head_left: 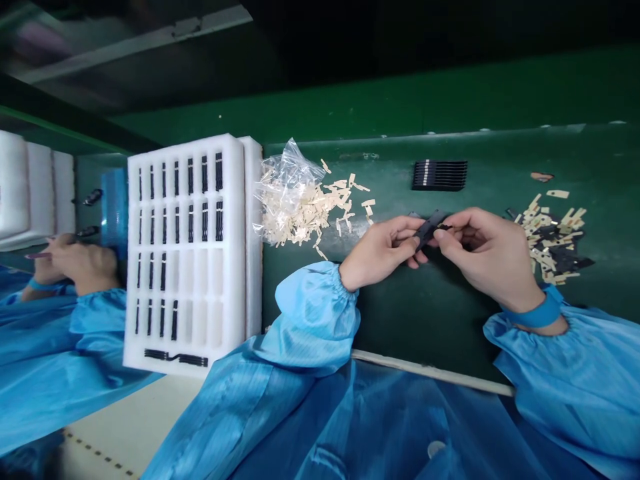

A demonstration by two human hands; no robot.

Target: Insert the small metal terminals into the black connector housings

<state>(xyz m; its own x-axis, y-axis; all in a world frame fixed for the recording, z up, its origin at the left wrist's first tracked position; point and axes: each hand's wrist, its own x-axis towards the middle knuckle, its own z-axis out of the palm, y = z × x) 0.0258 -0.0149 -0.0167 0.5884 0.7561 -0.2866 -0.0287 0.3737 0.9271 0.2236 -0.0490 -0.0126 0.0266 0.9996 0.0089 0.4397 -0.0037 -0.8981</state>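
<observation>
Over the green bench, my left hand (383, 248) pinches one end of a small black strip-like part (431, 225) between thumb and fingers. At the part's other end my right hand (487, 250) is closed, thumb and forefinger meeting on it. Any smaller piece inside the right fingertips is hidden. Behind the hands lies a row of similar black parts (440, 175), set side by side. To the left of my left hand spreads a pile of small cream-coloured pieces (300, 217). Beyond my right wrist sits a mixed heap of cream and black pieces (553, 243).
A white foam tray (235, 267) with slots, some filled with black parts, stands at the left on another foam block. A clear plastic bag (295, 163) lies over the cream pile. Further left, a co-worker's hands (83, 263) are at the same bench. A green ledge (425, 100) runs behind.
</observation>
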